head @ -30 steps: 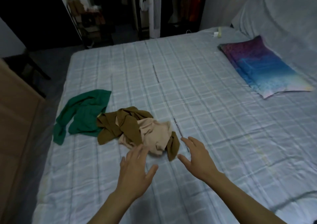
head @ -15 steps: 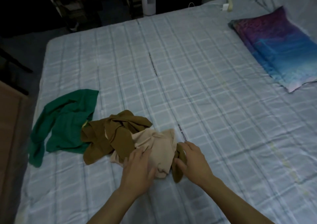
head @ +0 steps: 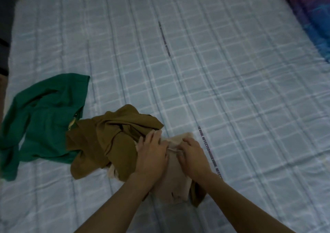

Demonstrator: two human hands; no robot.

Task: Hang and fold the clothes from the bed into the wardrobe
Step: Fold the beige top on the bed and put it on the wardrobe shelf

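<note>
Bed (head: pixel 232 90) fills the view: pale blue-grey checked sheet, dark printed strip of lettering (head: pixel 165 41) running down the middle. Purple-blue pillow (head: pixel 310 18) at the top right corner, cut off by the frame. All clothes are on the near-left part of the bed, none folded. Green garment (head: pixel 44 118) is furthest left: crumpled, one sleeve trailing toward the bed's left edge, small yellowish tag (head: pixel 72 125) at its neck. Olive-brown garment (head: pixel 110 140) is bunched in a heap, overlapping the green one's right edge; another bit of the same brown shows under the near right side of the pile. Beige garment (head: pixel 175 184) is tangled into the brown one's right side, thin fabric, crumpled, mostly covered by the hands. Left hand (head: pixel 151 156) lies on top where brown meets beige, fingers mostly straight and spread over the cloth, thumb against a beige hem; can't tell if it's actually pinching. Right hand (head: pixel 193 157) is just beside it, fingers curled, pinching that same beige hem between thumb and fingers. The hem runs as a short band between the two thumbs.
</note>
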